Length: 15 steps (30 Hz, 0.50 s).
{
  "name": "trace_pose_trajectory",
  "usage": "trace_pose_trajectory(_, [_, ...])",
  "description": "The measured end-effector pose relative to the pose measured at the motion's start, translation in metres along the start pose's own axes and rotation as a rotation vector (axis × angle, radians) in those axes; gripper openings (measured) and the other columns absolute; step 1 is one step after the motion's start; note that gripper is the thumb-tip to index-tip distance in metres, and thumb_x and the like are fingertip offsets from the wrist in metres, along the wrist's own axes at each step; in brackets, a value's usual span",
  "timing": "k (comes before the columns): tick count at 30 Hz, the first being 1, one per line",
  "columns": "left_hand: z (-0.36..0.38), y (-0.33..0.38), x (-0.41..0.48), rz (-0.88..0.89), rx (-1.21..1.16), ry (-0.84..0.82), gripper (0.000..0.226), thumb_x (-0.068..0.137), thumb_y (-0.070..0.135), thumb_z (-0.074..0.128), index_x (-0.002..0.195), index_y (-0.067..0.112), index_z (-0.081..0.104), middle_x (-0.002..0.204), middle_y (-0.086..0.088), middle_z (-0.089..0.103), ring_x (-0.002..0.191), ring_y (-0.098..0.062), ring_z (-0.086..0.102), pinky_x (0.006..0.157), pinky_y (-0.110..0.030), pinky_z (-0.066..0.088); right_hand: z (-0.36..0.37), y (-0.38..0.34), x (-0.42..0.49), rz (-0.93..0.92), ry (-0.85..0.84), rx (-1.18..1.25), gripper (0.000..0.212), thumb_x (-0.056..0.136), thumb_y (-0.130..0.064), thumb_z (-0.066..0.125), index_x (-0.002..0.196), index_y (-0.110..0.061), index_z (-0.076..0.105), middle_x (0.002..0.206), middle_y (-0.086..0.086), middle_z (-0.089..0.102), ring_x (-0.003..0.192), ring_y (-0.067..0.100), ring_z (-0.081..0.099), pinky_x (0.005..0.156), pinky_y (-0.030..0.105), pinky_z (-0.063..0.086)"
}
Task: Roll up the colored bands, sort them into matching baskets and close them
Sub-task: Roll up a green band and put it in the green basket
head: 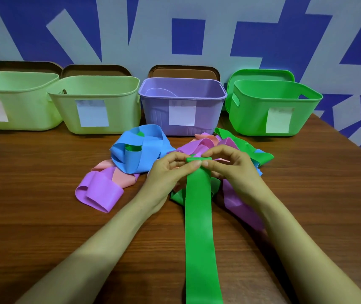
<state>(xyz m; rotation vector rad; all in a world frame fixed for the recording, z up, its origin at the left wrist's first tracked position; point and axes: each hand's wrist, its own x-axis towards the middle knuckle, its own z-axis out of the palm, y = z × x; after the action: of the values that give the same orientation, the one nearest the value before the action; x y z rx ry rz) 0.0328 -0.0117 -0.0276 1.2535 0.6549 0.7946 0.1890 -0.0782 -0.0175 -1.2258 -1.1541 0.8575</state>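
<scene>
A wall (186,36) painted in blue and grey blocks stands behind a brown wood-grain bench (32,216). 4 open baskets line the far edge of the bench in a row: a pale green basket (21,102) at the far left, a second pale green basket (118,106) touching it, a purple basket (153,110) in the middle and a bright green basket (252,115) at the right. Behind the first 3 baskets, 3 brown lids (184,72) lean on the wall, and a green lid (260,74) leans behind the bright green basket.

A long green band (199,227) runs flat from the near edge of the bench up the middle, between both forearms. It lies over a loose pile of bands just in front of the purple basket: a blue band (144,150) looped at the left, a purple band (100,191) folded nearer the viewer, pink bands (120,176) tucked between them, and more green and purple strips at the right.

The left hand (168,172) and the right hand (232,167) meet at the far end of the long green band, each pinching it between thumb and curled fingers. That end is turned into a small tight roll (198,159) held across both sets of fingertips, above the pile.

Each basket carries 1 paper label (93,113) on its front; the writing looks too faint to read
</scene>
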Motion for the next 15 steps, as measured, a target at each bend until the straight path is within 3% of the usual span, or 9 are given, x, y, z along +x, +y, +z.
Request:
trace_pose_trajectory(3, [-0.0006,0.0012,-0.0012,0.006,-0.037,0.003,0.026,0.066,0.03,0.08,0.086,0.016,0.07,0.093,-0.019,0.065,0.089,-0.033,0.056,0.083,-0.046,0.038,0.0012,-0.0014,-0.0005,-0.015,-0.008,0.039,0.02,0.076,0.009,0.07,0.083,-0.009,0.065,0.074,-0.006,0.071,0.067,0.005,0.065,0.061,0.015,0.049])
trace_pose_trajectory(6, [-0.0011,0.0003,-0.0011,0.037,-0.014,0.023,0.02,0.069,0.024,0.078,0.086,0.016,0.069,0.095,-0.02,0.064,0.089,-0.032,0.059,0.085,-0.047,0.042,0.0013,-0.0022,-0.0006,-0.024,-0.022,0.054,0.023,0.074,0.014,0.069,0.081,-0.007,0.065,0.077,-0.003,0.072,0.07,0.007,0.067,0.065,0.016,0.051])
trace_pose_trajectory(11, [-0.0007,-0.0017,0.0012,0.094,0.014,0.032,0.012,0.075,0.01,0.074,0.08,0.02,0.07,0.091,-0.015,0.066,0.088,-0.026,0.063,0.087,-0.041,0.049,0.0,-0.0001,0.0007,-0.027,-0.029,0.033,0.022,0.072,0.011,0.071,0.082,-0.008,0.066,0.082,-0.001,0.072,0.079,0.012,0.069,0.071,0.02,0.053])
trace_pose_trajectory(15, [-0.0026,-0.0033,0.0024,0.105,0.004,0.024,0.013,0.078,0.005,0.071,0.083,0.017,0.069,0.092,-0.016,0.066,0.086,-0.025,0.064,0.08,-0.034,0.052,-0.0015,0.0017,0.0017,-0.027,-0.043,0.041,0.022,0.068,0.003,0.075,0.082,-0.014,0.068,0.088,0.001,0.072,0.085,0.017,0.069,0.076,0.026,0.055])
